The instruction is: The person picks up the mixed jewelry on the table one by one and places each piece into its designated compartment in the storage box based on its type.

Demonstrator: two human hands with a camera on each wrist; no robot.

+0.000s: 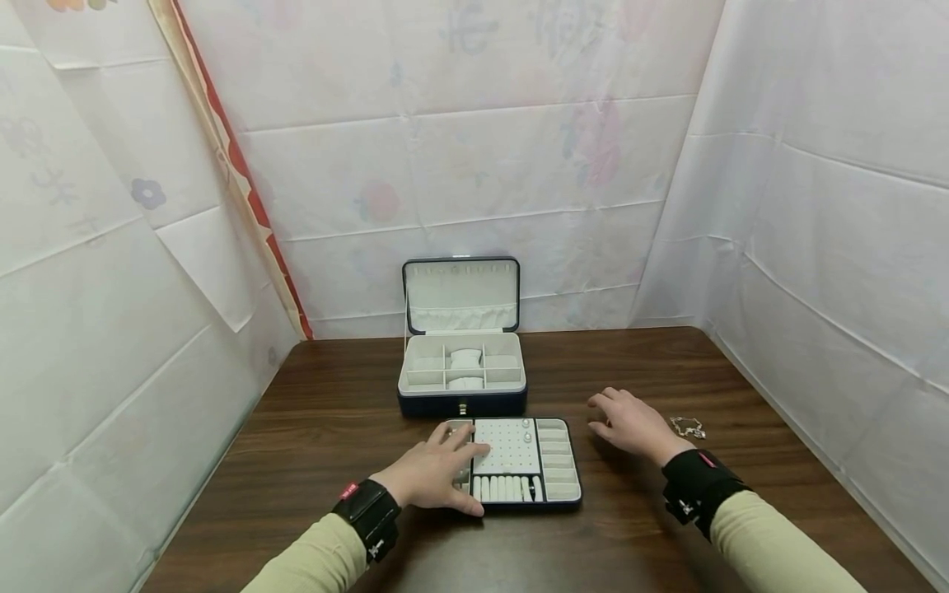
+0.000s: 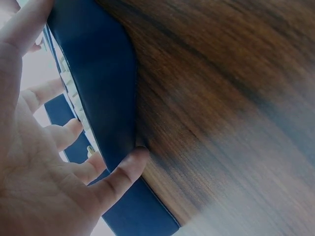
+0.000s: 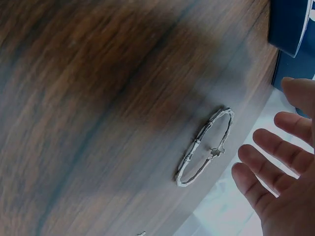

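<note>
My left hand [image 1: 437,473] lies over the left side of a navy jewelry tray [image 1: 507,447], fingers spread and the thumb near its front edge. In the left wrist view, a fingertip [image 2: 135,160] touches the tray's dark outer wall [image 2: 103,73]. Two small round earrings [image 1: 527,431] sit on the dotted panel of the tray, and something dark [image 1: 532,489] sits in its ring rolls. My right hand [image 1: 633,420] hovers to the right of the tray with loosely bent fingers, holding nothing. Beside it a silver chain-like bracelet [image 3: 197,141] lies on the wood.
Behind the tray stands a navy jewelry box [image 1: 493,403], its lid [image 1: 463,288] raised, with divided compartments and white cushions [image 1: 465,359] inside. The brown wooden table [image 1: 334,428] is bordered by white cloth walls [image 1: 460,165] at the back and both sides.
</note>
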